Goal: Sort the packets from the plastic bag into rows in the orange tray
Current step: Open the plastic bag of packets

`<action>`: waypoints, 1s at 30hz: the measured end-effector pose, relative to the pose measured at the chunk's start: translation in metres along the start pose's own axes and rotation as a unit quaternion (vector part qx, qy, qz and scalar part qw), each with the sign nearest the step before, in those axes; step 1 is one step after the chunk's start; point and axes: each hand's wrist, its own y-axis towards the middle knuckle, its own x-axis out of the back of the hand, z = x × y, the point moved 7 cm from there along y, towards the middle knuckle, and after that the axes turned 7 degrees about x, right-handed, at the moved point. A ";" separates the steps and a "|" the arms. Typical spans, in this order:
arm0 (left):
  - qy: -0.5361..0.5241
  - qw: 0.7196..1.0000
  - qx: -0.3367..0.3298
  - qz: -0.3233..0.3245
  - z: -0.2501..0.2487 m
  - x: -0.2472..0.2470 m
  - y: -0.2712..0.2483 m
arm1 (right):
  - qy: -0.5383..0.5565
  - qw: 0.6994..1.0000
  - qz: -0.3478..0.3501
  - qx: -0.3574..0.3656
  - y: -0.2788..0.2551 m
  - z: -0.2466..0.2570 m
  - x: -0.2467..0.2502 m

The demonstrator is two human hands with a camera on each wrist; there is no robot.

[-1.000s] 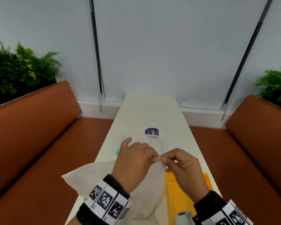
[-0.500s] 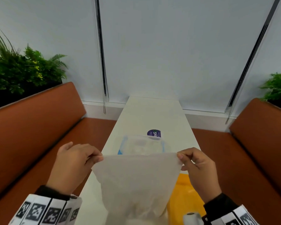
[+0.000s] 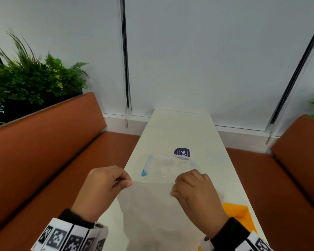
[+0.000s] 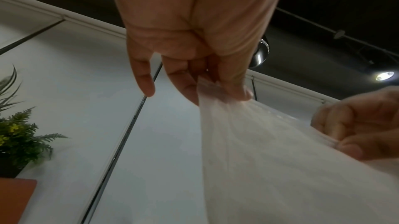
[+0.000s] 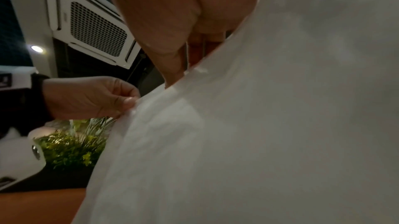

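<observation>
A translucent white plastic bag hangs stretched between my two hands above the white table. My left hand pinches the left end of its top edge between thumb and fingers; the left wrist view shows this pinch on the bag. My right hand pinches the right end, with the bag draped over that wrist's view. No packets show through the bag. A corner of the orange tray sits at the lower right, partly behind my right wrist.
A clear zip pouch with blue edges lies flat on the table beyond my hands, next to a round purple sticker. Orange benches flank the narrow table. Plants stand behind the left bench.
One second ago my hands met at the bag's edge. They then pulled wide apart, and now stand closer together again, still holding the edge taut.
</observation>
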 end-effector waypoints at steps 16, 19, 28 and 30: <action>-0.324 0.878 0.328 0.129 0.005 -0.079 -0.009 | 0.031 0.969 0.244 0.004 0.022 0.052 -0.017; -0.373 0.853 0.341 0.129 0.018 -0.089 -0.002 | 0.115 0.914 0.389 -0.009 0.012 0.055 -0.036; -0.694 0.605 0.360 0.150 0.010 -0.107 0.001 | 0.222 0.883 0.254 -0.327 -0.018 -0.025 -0.075; -0.714 0.580 0.363 0.151 0.012 -0.112 0.001 | 0.276 0.863 0.250 -0.341 -0.020 -0.026 -0.085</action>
